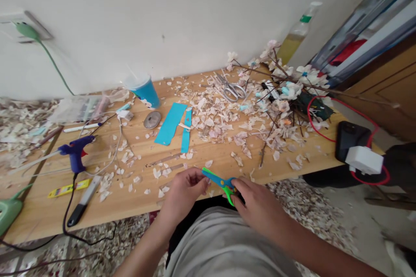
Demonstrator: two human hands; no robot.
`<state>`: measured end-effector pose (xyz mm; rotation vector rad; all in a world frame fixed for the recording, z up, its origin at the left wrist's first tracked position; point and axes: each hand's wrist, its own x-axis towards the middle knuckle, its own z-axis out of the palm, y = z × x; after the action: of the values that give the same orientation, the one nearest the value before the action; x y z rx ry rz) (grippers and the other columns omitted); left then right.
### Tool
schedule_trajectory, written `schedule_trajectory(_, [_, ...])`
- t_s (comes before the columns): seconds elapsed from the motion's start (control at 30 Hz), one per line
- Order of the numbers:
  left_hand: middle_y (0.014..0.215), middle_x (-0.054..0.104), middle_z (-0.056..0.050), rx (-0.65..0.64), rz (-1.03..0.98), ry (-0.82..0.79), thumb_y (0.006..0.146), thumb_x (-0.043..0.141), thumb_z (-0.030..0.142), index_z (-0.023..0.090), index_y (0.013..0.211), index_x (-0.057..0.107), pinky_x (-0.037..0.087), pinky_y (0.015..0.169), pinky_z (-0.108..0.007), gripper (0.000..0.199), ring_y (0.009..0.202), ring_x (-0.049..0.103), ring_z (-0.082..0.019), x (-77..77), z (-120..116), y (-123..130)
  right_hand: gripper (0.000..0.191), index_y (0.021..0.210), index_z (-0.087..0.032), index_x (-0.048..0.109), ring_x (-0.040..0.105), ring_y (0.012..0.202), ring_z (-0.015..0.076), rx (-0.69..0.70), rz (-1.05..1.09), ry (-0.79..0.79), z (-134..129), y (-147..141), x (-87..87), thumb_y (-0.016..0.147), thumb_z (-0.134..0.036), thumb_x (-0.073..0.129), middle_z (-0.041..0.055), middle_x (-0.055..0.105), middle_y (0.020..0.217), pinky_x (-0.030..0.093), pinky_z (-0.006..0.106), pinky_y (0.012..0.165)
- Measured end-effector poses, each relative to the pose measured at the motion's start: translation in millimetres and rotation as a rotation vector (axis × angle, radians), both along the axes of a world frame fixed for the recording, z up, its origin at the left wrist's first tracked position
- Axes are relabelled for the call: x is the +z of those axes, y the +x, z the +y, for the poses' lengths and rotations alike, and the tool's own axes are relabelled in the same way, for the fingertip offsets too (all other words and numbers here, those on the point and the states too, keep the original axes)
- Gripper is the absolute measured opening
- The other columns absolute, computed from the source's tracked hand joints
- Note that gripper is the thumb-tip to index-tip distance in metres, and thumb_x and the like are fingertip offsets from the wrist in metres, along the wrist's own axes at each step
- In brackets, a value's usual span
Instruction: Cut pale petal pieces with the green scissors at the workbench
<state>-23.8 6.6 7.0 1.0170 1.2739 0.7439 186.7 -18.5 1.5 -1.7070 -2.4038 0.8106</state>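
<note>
My right hand grips the handles of small blue and green scissors at the table's front edge. Their blades point left toward my left hand. The fingers of my left hand are closed in a pinch close to the blade tips; what they hold, if anything, is too small to make out. Beyond the hands lie a wide blue strip and a narrow blue strip, flat on the wooden table. Pale petal-like scraps are strewn around them.
At left are a blue glue gun, a utility knife and a blue cup. Metal scissors lie at the back. Flowered branches, a bottle and a phone with a white charger occupy the right.
</note>
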Motion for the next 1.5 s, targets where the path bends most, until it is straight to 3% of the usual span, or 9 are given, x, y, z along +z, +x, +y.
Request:
schedule_trajectory(0.23, [0.067, 0.064, -0.001, -0.016, -0.056, -0.008, 0.071, 0.074, 0.042, 0.014, 0.077, 0.065, 0.044, 0.056, -0.022, 0.03, 0.056, 0.052, -0.01, -2.3, 13.1, 1.9, 0.007, 0.095, -0.02, 0.06, 0.062, 0.089, 0.0208, -0.132, 0.097, -0.118, 3.8, 3.7, -2.3, 0.089, -0.021, 0.056, 0.0039, 0.066, 0.094, 0.039, 0.028, 0.074])
schedule_trajectory(0.53, [0.071, 0.064, 0.0, -0.043, 0.024, 0.031, 0.074, 0.065, 0.026, 0.015, 0.084, 0.068, 0.043, 0.063, -0.023, 0.015, 0.064, 0.054, -0.011, -8.1, 11.4, 1.1, 0.014, 0.096, -0.02, 0.055, 0.058, 0.089, 0.0204, -0.084, 0.202, -0.137, 2.0, -1.1, -1.8, 0.088, -0.03, 0.06, 0.0041, 0.062, 0.097, 0.038, 0.029, 0.075])
schedule_trajectory(0.77, [0.069, 0.062, 0.001, -0.084, 0.126, 0.038, 0.075, 0.061, 0.027, 0.016, 0.081, 0.068, 0.041, 0.062, -0.023, 0.015, 0.064, 0.053, -0.012, -8.4, 10.8, -0.3, 0.008, 0.094, -0.019, 0.055, 0.059, 0.091, 0.0214, -0.064, 0.128, -0.091, 1.5, -5.8, -1.8, 0.087, -0.023, 0.058, 0.0054, 0.063, 0.097, 0.038, 0.03, 0.076])
schedule_trajectory(1.0, [0.063, 0.057, 0.002, -0.106, 0.099, 0.011, 0.078, 0.063, 0.037, 0.016, 0.073, 0.062, 0.037, 0.057, -0.023, 0.022, 0.058, 0.048, -0.01, -8.6, 13.8, -1.4, 0.008, 0.091, -0.018, 0.058, 0.063, 0.085, 0.0243, -0.057, -0.017, -0.033, -5.2, -13.0, -11.5, 0.091, -0.025, 0.053, 0.0072, 0.066, 0.091, 0.041, 0.032, 0.072])
schedule_trajectory(1.17, [0.067, 0.06, 0.0, -0.086, 0.15, 0.027, 0.079, 0.064, 0.043, 0.016, 0.076, 0.064, 0.039, 0.058, -0.023, 0.027, 0.061, 0.051, -0.012, -3.6, 12.3, -9.8, 0.009, 0.088, -0.019, 0.06, 0.064, 0.08, 0.02, -0.155, 0.223, -0.027, -2.3, -5.7, -14.6, 0.089, -0.019, 0.051, 0.0048, 0.068, 0.086, 0.046, 0.028, 0.069])
schedule_trajectory(1.3, [0.076, 0.069, -0.003, 0.071, 0.422, 0.094, 0.077, 0.065, 0.048, 0.018, 0.084, 0.07, 0.045, 0.064, -0.026, 0.031, 0.069, 0.059, -0.016, 6.9, 7.6, -58.7, 0.009, 0.095, -0.023, 0.059, 0.064, 0.073, 0.0167, -0.313, 0.508, 0.139, -22.3, 42.1, -19.5, 0.09, -0.022, 0.052, 0.0031, 0.066, 0.085, 0.05, 0.026, 0.064])
schedule_trajectory(1.4, [0.085, 0.073, -0.005, 0.235, 0.765, 0.159, 0.073, 0.067, 0.048, 0.021, 0.088, 0.074, 0.048, 0.073, -0.03, 0.032, 0.076, 0.064, -0.02, 9.7, -0.7, -127.6, 0.021, 0.107, -0.026, 0.059, 0.065, 0.083, 0.0215, -0.245, 0.487, 0.348, -50.3, 85.5, -33.6, 0.086, -0.024, 0.06, 0.0056, 0.065, 0.093, 0.054, 0.033, 0.073])
schedule_trajectory(1.5, [0.092, 0.074, -0.005, 0.362, 1.042, 0.168, 0.073, 0.065, 0.047, 0.023, 0.088, 0.075, 0.049, 0.08, -0.034, 0.03, 0.086, 0.066, -0.025, 5.6, -8.1, -196.9, 0.037, 0.121, -0.024, 0.054, 0.063, 0.081, 0.0225, -0.182, 0.487, 0.307, -67.8, 102.6, -50.9, 0.085, -0.03, 0.062, 0.0074, 0.062, 0.095, 0.055, 0.035, 0.07])
